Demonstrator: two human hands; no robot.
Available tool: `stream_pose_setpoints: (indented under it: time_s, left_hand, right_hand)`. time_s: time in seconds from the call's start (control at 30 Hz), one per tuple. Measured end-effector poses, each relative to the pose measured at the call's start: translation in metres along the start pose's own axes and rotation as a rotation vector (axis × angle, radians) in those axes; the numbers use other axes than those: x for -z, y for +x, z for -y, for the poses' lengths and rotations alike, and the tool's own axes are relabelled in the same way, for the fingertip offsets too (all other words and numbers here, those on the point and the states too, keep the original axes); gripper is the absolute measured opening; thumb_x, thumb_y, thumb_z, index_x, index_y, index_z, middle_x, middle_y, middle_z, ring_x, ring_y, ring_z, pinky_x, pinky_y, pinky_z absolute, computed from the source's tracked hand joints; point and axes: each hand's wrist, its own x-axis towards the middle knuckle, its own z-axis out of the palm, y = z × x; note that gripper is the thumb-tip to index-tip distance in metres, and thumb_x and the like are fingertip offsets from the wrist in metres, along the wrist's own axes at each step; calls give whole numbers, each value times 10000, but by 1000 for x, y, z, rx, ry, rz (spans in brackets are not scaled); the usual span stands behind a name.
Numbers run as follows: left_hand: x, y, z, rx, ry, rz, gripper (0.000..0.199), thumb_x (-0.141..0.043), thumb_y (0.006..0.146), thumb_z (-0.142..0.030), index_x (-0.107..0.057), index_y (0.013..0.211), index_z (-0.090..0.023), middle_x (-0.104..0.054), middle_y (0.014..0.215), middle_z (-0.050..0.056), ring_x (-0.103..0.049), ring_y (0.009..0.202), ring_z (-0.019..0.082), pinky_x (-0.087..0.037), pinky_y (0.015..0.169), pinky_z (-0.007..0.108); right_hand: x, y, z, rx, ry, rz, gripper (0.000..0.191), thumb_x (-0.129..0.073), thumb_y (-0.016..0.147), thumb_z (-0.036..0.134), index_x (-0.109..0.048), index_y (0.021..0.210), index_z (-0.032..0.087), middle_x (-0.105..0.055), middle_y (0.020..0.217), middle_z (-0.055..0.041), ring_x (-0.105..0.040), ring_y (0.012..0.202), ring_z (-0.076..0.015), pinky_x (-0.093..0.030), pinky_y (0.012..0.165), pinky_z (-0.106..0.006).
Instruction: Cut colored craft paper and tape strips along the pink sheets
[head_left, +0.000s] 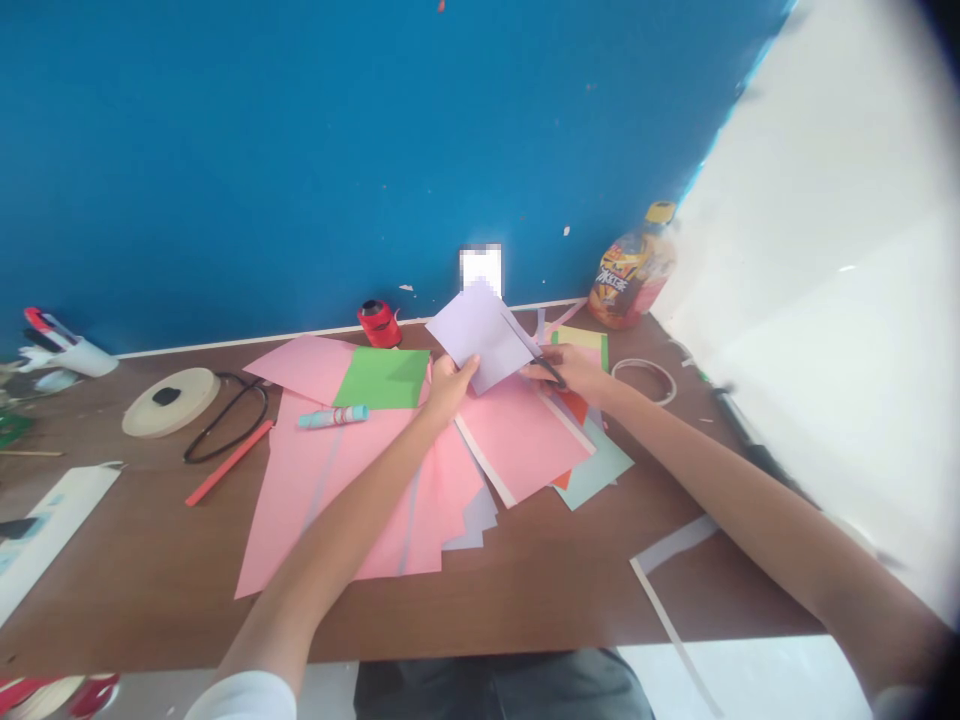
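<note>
My left hand point(450, 388) grips the lower left edge of a sheet of lilac paper point(480, 340), held up above the table. My right hand point(566, 372) holds a pair of black-handled scissors point(549, 370), whose blades lie along the sheet's right side. Beneath both hands lie overlapping sheets of pink paper point(517, 440), with a green sheet point(382, 378) to the left and pale green and orange pieces point(592, 465) under the right edge. A glue stick point(334, 416) rests on the pink paper near my left hand.
A red tape dispenser point(379, 323) and a drink bottle point(634, 270) stand against the blue wall point(300, 150). A beige tape roll point(171, 402), black cord point(225, 420) and red stick point(229, 462) lie left on the brown table point(480, 610). A thin tape ring point(643, 380) lies right.
</note>
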Motion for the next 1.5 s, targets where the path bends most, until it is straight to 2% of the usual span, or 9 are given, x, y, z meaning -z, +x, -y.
stream_pose_setpoints:
  time_s: [0.27,0.4,0.57,0.77,0.93,1.07,1.2,1.37,1.5]
  left_hand:
    - [0,0,0,-31,28,3,429,-732,793,-472,-706,1059,-136,-737,1103,131,-678,1016,233,-502,906,338]
    - [-1,-1,-2,-13,94,-16,449,-728,790,-491,-705,1049,-125,-739,1080,134,-677,988,233,-509,873,330]
    - [-2,-2,-3,13,152,13,449,-721,796,-487,-711,1059,-124,-744,1027,126,-678,919,219,-516,847,329]
    - [-3,-3,-7,30,166,60,404,-718,798,-474,-723,997,-123,-743,956,110,-672,879,216,-523,820,335]
    - [-2,-5,-9,73,173,46,352,-732,783,-461,-726,917,-136,-736,870,86,-669,861,215,-522,821,336]
    - [-1,-5,-10,78,187,60,362,-737,776,-460,-732,932,-134,-739,874,85,-669,874,223,-521,824,341]
    - [-2,-5,-12,48,187,86,389,-723,786,-474,-738,963,-128,-746,919,95,-671,893,230,-521,813,340]
    - [-3,-7,-14,39,156,95,418,-729,784,-467,-735,1013,-117,-752,985,112,-680,905,231,-523,812,335]
    - [-3,-7,-12,55,130,86,422,-739,778,-449,-734,1039,-117,-754,1015,118,-688,903,232,-529,816,340]
  right_hand:
    - [3,-2,4,-35,27,33,392,-825,652,502,-645,750,167,-672,687,-45,-488,528,-100,-236,403,-244]
    - [3,-3,7,-37,45,12,385,-815,668,487,-646,762,155,-644,664,-36,-467,521,-90,-248,395,-241]
    - [1,0,3,-51,61,-17,386,-820,673,477,-617,787,169,-672,722,-57,-510,552,-107,-270,386,-229]
    - [0,1,0,-39,49,-52,420,-820,662,510,-625,842,184,-579,581,-3,-506,548,-123,-279,392,-229]
    - [0,2,-3,-31,6,-65,433,-810,676,519,-639,888,182,-593,600,-1,-503,541,-118,-290,409,-232]
    - [0,1,-3,3,-12,-73,431,-800,687,515,-646,915,183,-603,624,8,-492,531,-108,-284,427,-237]
    - [-2,0,-4,43,-8,-105,398,-801,686,498,-646,872,182,-591,631,22,-461,527,-94,-328,479,-248]
    - [-4,1,-11,81,-6,-117,388,-793,685,513,-620,813,191,-578,640,22,-481,558,-114,-376,530,-266]
    - [-6,1,-13,96,-21,-142,415,-794,669,545,-615,803,196,-553,628,30,-460,560,-117,-366,532,-271]
